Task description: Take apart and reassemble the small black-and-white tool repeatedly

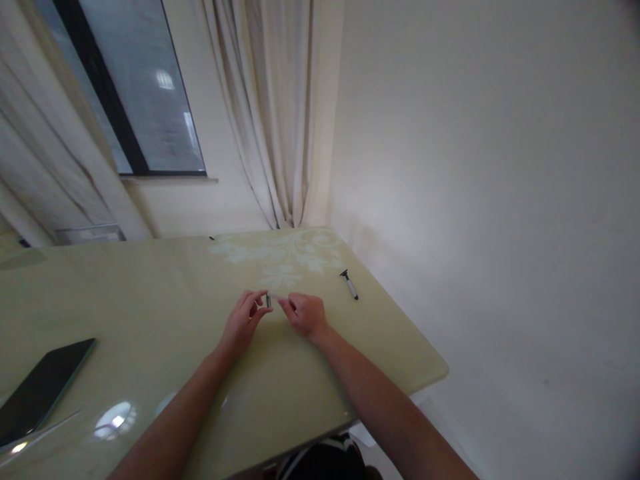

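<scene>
Above the middle of the table, my left hand (243, 320) pinches a small dark piece with light edges (269, 301) between thumb and fingers. Just to its right, my right hand (306, 313) is closed, thumb and index finger pressed round a thin pale item (278, 297) that points toward the small piece. Whether the two items touch is too small to tell. Right of my right hand, a razor (349, 284) with a black head and grey handle lies on the table.
The glossy pale green table (400, 353) has its right edge near a white wall. A dark flat panel (45, 390) lies at the left, with a thin clear strip beside it. A tiny dark object (211, 238) sits near the back edge, below the curtains.
</scene>
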Tool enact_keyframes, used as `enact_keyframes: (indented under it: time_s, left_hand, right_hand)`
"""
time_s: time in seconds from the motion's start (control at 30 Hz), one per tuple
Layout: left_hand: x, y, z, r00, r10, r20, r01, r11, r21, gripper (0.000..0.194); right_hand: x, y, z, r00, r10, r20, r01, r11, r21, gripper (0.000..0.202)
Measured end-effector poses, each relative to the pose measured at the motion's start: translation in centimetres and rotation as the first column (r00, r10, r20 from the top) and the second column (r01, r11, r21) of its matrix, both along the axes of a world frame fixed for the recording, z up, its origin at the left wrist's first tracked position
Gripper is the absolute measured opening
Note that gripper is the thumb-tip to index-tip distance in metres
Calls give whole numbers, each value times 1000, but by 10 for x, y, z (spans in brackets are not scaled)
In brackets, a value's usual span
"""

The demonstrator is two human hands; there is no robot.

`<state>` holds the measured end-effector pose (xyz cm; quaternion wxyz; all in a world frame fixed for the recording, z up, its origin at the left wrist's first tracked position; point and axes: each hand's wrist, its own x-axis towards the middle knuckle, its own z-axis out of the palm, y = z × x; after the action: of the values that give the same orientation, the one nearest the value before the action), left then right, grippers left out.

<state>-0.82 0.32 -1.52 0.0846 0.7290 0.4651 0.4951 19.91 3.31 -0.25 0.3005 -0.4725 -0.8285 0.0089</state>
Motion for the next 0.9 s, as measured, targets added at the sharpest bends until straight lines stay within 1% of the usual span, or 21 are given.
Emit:
enact_keyframes:
  time_s: [0.03, 0.07, 0.1, 0.17, 0.2, 0.23, 0.3, 0.33, 0.37, 0.43, 0.47, 0.5, 0.57, 0.6, 0.63, 0.7, 0.73, 0.77, 0.87, 0.9]
  left_hand:
    - [0, 0, 0, 1000, 1, -4, -1, 1000, 6, 30]
    - [0, 0, 0, 1000, 4, -7, -4, 1000, 11, 30]
    - [-1, -1, 0, 1000, 8, -9, -8, 1000, 18, 30]
    - [-1, -1, 0, 1000, 13, -16, -12, 1000, 29, 31]
    - [-1, -1, -1, 1000, 14, -21, -13, 999, 36, 31]
    - [-1, 0, -1, 1000, 14, -26, -13, 999, 43, 31]
    - [-1, 0, -1, 999, 9, -35, -7, 999, 50, 30]
    - [-1, 0, -1, 999, 5, -39, -3, 999, 51, 30]
    - [-1, 0, -1, 999, 2, -41, 0, 999, 51, 30]
    - [-1, 0, -1, 999, -5, -46, 7, 999, 51, 30]
    - [-1, -1, -1, 999, -7, -48, 10, 999, 54, 31]
    - [-1, -1, -1, 999, -8, -49, 11, 998, 57, 31]
    - [0, -2, 0, 999, -7, -50, 10, 998, 65, 31]
    - [0, -2, 0, 999, -5, -49, 8, 998, 67, 31]
    - [0, -2, 0, 999, -2, -48, 5, 998, 67, 31]
    - [1, -2, 0, 998, -3, -55, 6, 998, 58, 31]
    - [1, -2, 0, 998, -5, -61, 9, 999, 53, 31]
    - [1, -2, 0, 998, -8, -67, 11, 999, 49, 31]
    - [1, -1, 0, 998, -1, -67, 4, 999, 48, 31]
    - [1, -1, 0, 998, 5, -61, -3, 999, 47, 31]
  right_hand:
    - [0, 0, 0, 998, -52, -21, 51, 999, -8, 52]
    - [0, 0, 0, 996, -77, -35, 77, 997, -15, 53]
    - [0, 0, 0, 998, -60, -33, 59, 998, -19, 54]
    - [1, 0, 0, 999, 43, 5, -43, 999, -18, 52]
    - [2, 0, 1, 997, 70, 21, -70, 997, -21, 51]
    - [3, 0, 1, 998, 58, 25, -57, 998, -27, 51]
    - [3, 0, 2, 999, -42, 1, 42, 998, -40, 53]
    - [3, 1, 2, 997, -71, -11, 71, 996, -45, 54]
    - [3, 1, 3, 998, -56, -8, 56, 997, -46, 54]
    - [3, 1, 3, 998, 54, 30, -52, 998, -39, 51]
    - [3, 1, 4, 996, 80, 45, -78, 996, -36, 51]
    - [2, 1, 4, 997, 64, 46, -63, 997, -35, 51]
    - [2, 1, 4, 999, -41, 17, 41, 999, -33, 53]
    - [2, 1, 4, 997, -71, 3, 71, 997, -31, 54]
    - [2, 0, 4, 998, -55, 3, 55, 998, -26, 54]
    - [2, 0, 3, 997, 63, 41, -62, 998, -13, 52]
    - [2, 0, 3, 994, 95, 54, -94, 996, -9, 51]
    - [2, 0, 2, 995, 80, 52, -80, 997, -9, 51]
    - [4, 1, 2, 995, -99, -11, 99, 995, -26, 55]
    - [4, 1, 2, 994, -111, -23, 111, 993, -29, 57]
